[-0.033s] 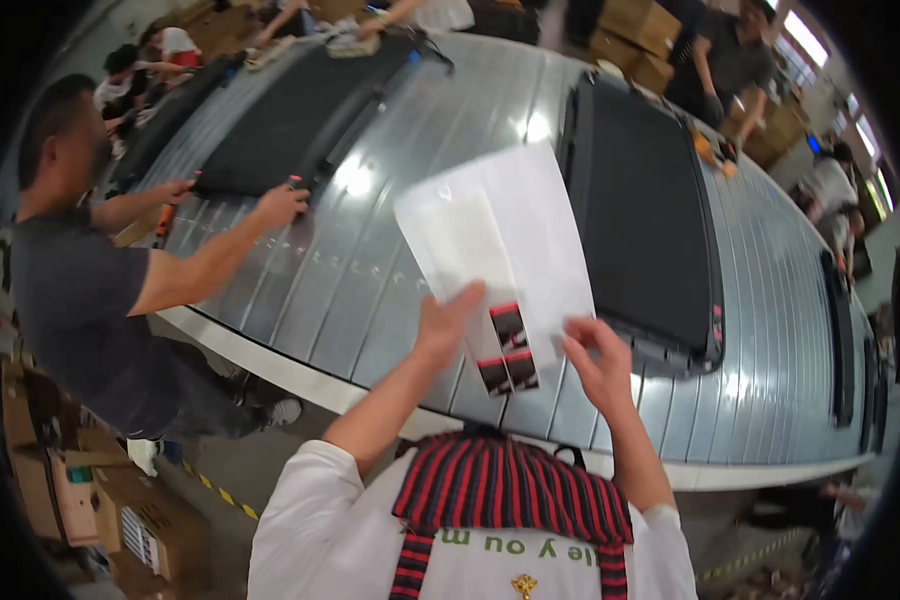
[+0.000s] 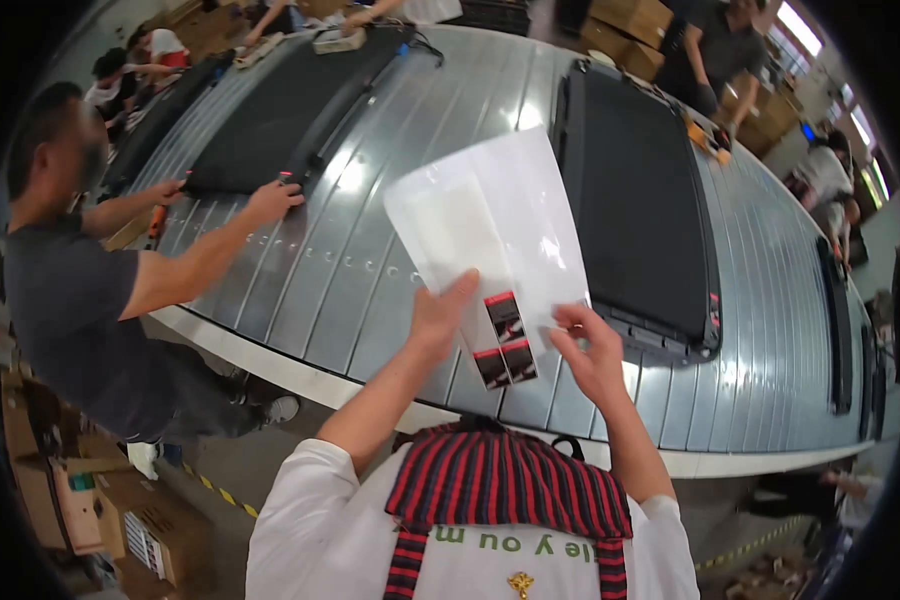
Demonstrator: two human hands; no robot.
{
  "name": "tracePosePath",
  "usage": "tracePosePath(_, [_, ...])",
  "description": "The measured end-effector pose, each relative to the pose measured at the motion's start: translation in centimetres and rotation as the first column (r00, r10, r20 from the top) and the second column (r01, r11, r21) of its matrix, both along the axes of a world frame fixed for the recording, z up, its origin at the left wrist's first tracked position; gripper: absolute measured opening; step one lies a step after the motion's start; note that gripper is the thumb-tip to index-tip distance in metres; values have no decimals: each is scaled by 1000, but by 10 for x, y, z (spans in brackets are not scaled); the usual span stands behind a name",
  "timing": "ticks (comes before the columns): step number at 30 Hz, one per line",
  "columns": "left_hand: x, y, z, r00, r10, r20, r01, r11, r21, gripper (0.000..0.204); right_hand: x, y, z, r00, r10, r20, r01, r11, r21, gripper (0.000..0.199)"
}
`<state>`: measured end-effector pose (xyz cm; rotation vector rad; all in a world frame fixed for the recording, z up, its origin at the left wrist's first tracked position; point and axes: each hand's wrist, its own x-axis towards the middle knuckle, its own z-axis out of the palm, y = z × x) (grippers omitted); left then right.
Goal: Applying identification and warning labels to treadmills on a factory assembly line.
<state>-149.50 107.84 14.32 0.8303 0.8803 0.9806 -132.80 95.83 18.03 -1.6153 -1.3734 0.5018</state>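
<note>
My left hand (image 2: pixel 440 315) grips a stack of white sheets (image 2: pixel 530 210) from its lower left side, thumb laid flat on top. The stack is held tilted above the metal conveyor. A narrower off-white strip lies over the larger glossy sheet, and several small dark labels (image 2: pixel 503 320) with red bands sit at its lower end. At the lower right edge of the sheets is my right hand (image 2: pixel 592 350), fingers bent, thumb and forefinger apart. Whether its fingertips touch the edge I cannot tell.
The slatted metal conveyor (image 2: pixel 355 310) curves across the view. A black flat panel (image 2: pixel 635 200) lies beyond my right hand. A person (image 2: pixel 80 260) at left handles another black panel (image 2: pixel 280 115). Cardboard boxes (image 2: pixel 175 520) stand at lower left; other people work along the far side.
The view has shifted slightly. The sheets are tilted a little differently, and my right hand has moved slightly left along their edge. My left hand keeps its grip.
</note>
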Motion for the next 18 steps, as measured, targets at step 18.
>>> tracePosePath(18, [0, -64, -9, 999, 35, -42, -30, 994, 104, 39, -19, -16, -34, 889, 207, -407, -276, 954, -118, 10])
